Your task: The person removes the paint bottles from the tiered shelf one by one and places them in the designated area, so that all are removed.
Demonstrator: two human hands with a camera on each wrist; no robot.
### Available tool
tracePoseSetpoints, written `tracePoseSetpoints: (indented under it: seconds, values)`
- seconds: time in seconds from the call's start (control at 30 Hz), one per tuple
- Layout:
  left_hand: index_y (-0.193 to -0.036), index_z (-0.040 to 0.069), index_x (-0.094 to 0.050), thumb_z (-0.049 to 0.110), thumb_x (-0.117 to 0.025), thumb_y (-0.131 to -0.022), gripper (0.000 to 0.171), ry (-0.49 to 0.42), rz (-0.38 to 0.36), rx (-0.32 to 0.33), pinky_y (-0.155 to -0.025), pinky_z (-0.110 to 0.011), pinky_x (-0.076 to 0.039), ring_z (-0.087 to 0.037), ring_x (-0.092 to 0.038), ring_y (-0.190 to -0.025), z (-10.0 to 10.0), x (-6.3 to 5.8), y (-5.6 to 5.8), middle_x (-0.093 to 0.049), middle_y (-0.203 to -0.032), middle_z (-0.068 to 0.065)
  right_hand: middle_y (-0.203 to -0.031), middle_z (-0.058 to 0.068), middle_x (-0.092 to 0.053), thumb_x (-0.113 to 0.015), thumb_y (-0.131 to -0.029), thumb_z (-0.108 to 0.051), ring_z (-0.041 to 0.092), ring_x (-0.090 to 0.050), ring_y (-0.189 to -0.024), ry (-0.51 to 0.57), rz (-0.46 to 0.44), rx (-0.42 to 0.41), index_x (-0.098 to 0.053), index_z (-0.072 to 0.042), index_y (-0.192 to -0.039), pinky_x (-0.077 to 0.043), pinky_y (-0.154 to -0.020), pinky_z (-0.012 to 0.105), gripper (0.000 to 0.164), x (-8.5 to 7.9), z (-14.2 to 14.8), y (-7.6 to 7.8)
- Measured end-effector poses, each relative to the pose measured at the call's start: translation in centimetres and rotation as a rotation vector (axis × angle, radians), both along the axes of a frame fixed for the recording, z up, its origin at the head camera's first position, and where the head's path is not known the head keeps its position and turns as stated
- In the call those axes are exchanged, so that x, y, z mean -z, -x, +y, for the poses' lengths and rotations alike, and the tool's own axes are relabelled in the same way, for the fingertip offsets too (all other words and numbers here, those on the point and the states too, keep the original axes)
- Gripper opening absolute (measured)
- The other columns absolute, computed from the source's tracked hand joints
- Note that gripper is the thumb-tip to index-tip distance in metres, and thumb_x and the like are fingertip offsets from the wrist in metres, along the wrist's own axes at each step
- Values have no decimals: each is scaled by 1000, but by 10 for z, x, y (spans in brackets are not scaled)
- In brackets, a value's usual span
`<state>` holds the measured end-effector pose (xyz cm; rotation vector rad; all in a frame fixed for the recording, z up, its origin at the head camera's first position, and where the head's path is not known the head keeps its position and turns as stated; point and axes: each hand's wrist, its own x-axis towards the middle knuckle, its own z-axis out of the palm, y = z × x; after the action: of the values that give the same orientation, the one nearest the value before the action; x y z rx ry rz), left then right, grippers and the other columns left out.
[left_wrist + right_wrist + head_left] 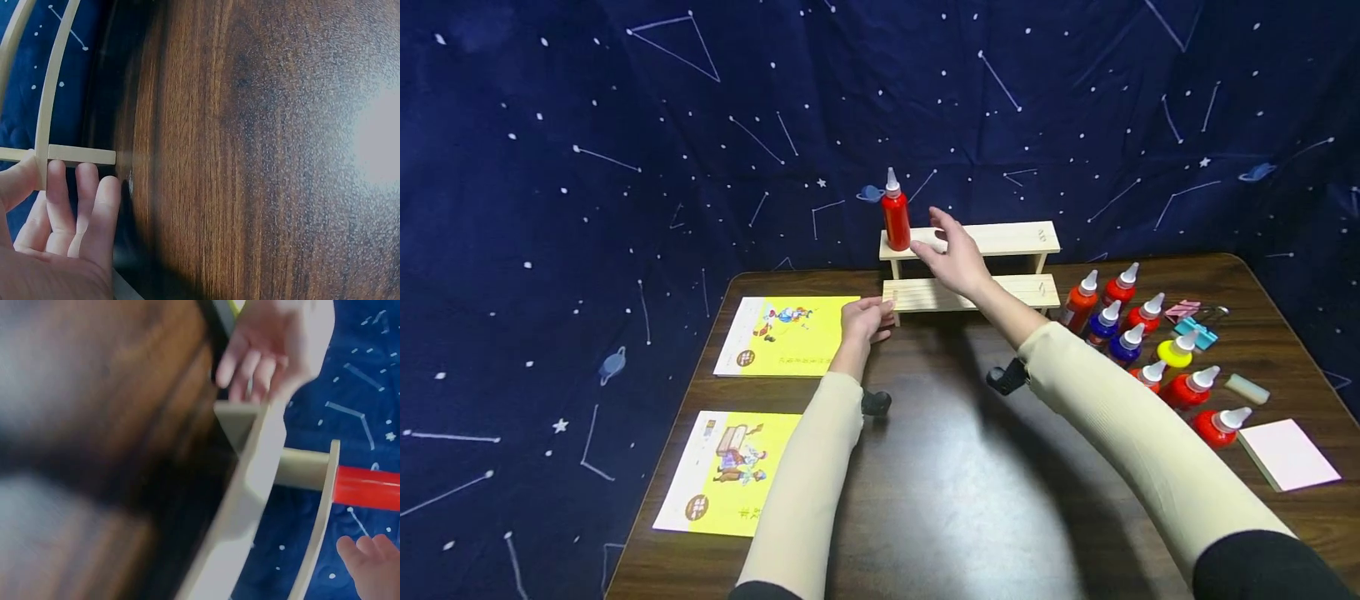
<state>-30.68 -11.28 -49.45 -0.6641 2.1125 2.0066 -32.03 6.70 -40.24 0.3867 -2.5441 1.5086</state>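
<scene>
A two-step wooden rack [970, 293] stands at the back of the table. My left hand [867, 321] grips the left end of its lower step, thumb on one face of the board [45, 119] and fingers on the other, beside the leg [81, 154]. On the left end of the upper step stands a red paint bottle [897, 218] with a white pointed cap, upright. My right hand [957, 258] is just right of that bottle, apart from it, with fingers spread and nothing held. In the right wrist view the bottle [369, 487] shows only in part.
Several paint bottles, among them a blue one [1102, 323] and a yellow one [1176, 351], stand on the right. Near them lie binder clips [1197, 332], an eraser-like block [1247, 388] and a white notepad [1288, 455]. Two yellow booklets [820, 333] lie on the left.
</scene>
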Motion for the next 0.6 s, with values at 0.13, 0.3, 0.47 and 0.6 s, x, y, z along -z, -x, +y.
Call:
tracePoseSetpoints:
  seconds: [0.13, 0.3, 0.47, 0.6]
  values:
    - [-111, 6, -69, 17, -73, -86, 28, -10, -2, 2, -82, -40, -57, -24, -69, -92, -3, -4, 1, -72, -97, -10, -148, 21, -38, -65, -91, -30, 34, -42, -132, -76, -52, -24, -24, -4, -150, -34, -111, 40, 75, -16, -17, 25]
    - [-110, 5, -70, 16, -73, -86, 27, 8, 26, -9, -80, -40, -57, -24, -69, -91, -2, -3, 0, -72, -97, -11, -153, 17, -31, -63, -92, -34, 31, -37, -137, -46, -120, -53, -15, -5, -152, -29, -114, 38, 83, -20, -34, 37]
    - [-111, 5, -70, 16, -72, -86, 27, -4, 20, 7, -81, -41, -57, -25, -69, -92, -2, -2, 1, -72, -100, -13, -152, 15, -34, -62, -93, -32, 27, -36, -138, -33, -155, -23, -16, -3, -152, -27, -115, 36, 80, -15, -44, 42]
    - [-112, 6, -69, 16, -73, -86, 28, -15, 20, 3, -82, -42, -57, -26, -70, -93, -2, -1, 1, -72, -101, -14, -136, 17, -50, -59, -95, -30, 28, -45, -126, -86, -134, 48, -30, -5, -148, -37, -107, 36, 65, -12, -46, 42]
